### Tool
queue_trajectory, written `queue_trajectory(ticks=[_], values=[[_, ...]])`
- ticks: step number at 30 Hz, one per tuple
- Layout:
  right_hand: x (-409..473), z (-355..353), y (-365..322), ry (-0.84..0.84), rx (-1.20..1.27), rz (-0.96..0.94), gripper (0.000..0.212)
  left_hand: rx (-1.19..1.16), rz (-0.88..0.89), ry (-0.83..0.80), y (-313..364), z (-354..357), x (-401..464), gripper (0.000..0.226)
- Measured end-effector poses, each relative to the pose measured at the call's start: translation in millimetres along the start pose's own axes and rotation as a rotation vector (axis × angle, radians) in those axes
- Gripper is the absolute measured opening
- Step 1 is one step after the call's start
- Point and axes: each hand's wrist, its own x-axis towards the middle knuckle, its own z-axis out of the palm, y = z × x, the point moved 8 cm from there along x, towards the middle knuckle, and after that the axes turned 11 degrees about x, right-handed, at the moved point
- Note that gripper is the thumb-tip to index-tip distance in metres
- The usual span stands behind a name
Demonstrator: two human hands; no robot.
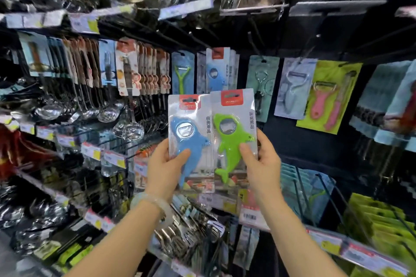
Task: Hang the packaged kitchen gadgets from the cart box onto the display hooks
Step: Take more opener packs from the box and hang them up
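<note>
Each grip pinches 1 upright package: left hand (165, 164) blue opener (188, 141), right hand (262, 159) green opener (229, 141), tails down.

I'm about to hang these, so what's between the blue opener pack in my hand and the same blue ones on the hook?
Head view: nothing lies between the held blue pack and the hung blue packs, only open air against the dark back panel.

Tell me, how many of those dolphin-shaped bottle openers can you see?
3. A blue one in the left hand, a green one in the right hand, another blue one hanging behind. More may hide behind it.
</note>
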Motion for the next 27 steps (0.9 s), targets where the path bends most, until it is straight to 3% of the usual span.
queue_trajectory(ticks=[13,25,27], values=[[56,72,-13,0.067,-0.066,-0.159,0.048,-0.053,0.149,-0.053,34,-29,105,0.028],[71,133,-51,0.096,-0.067,-0.337,0.054,-0.159,0.219,-0.1,54,-58,155,0.025],[73,135,-51,0.097,-0.074,-0.34,0.054,-0.176,0.209,-0.116,55,-56,160,0.032]])
